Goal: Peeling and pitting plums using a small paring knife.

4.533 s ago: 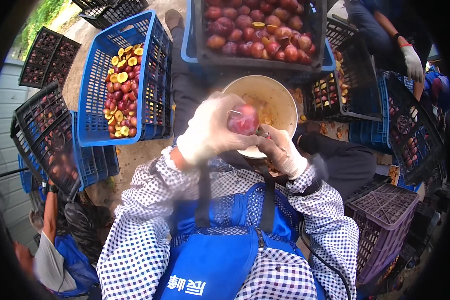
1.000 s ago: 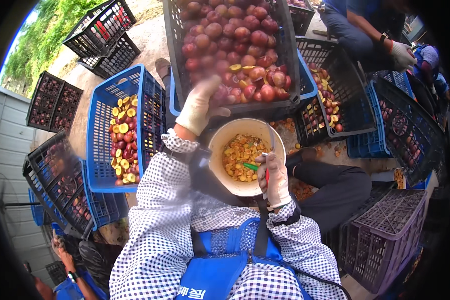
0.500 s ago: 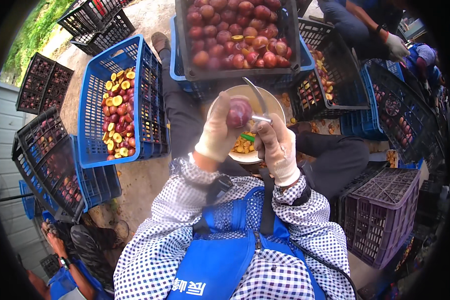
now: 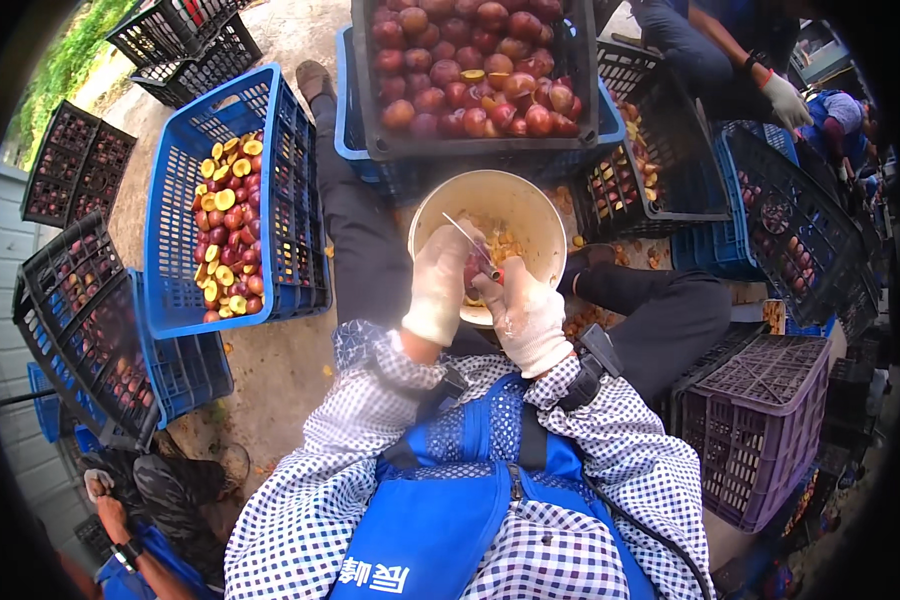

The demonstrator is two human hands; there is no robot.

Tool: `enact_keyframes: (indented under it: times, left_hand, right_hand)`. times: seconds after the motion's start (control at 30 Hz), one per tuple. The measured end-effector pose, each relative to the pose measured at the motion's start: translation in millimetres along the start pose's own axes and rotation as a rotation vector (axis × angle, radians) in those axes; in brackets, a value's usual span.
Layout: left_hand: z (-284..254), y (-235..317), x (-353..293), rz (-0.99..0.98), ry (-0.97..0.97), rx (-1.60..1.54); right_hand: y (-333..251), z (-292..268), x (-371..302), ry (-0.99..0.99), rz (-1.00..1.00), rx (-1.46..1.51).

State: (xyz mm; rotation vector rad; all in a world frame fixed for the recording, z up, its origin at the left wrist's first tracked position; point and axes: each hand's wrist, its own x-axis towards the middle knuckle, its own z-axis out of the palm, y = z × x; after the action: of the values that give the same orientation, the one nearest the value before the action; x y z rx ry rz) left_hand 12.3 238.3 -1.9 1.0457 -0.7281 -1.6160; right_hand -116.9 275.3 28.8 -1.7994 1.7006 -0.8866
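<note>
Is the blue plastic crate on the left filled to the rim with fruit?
No, the blue plastic crate holds only a strip of halved and whole red plums along its floor, with its mesh walls bare above them.

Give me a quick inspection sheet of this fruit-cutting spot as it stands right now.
Surface: bare dirt ground with scraps of fruit on it.
Job's things: red fruit over a cream bucket that holds cut pieces; knife; black crate of whole red fruit ahead.
Clutter: blue crate of halved fruit at left; purple crate at right; more stacked crates around.
Hands: gloved left hand grips the fruit; gloved right hand holds the knife.
Cables: a dark cord runs down the checked sleeve.
Surroundings: other people at work, upper right and lower left.
</note>
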Motion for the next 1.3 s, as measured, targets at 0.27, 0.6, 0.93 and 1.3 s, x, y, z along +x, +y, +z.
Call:
enact_keyframes:
  times: [0.27,0.6,0.93,1.3]
  left_hand:
    - [-16,-18,10,0.153,0.033,0.403]
    - [-1,26,9,0.496,0.109,0.336]
    - [9,27,4,0.023,0.059,-0.441]
    - [-1,26,2,-0.016,-0.046,-0.302]
  right_hand:
    - [23,20,-5,-0.139,0.159,0.353]
    - [-14,-13,0,-0.024,0.052,0.427]
    - [-17,8,-4,-0.006,-0.025,0.168]
    - [-5,25,6,-0.163,0.159,0.244]
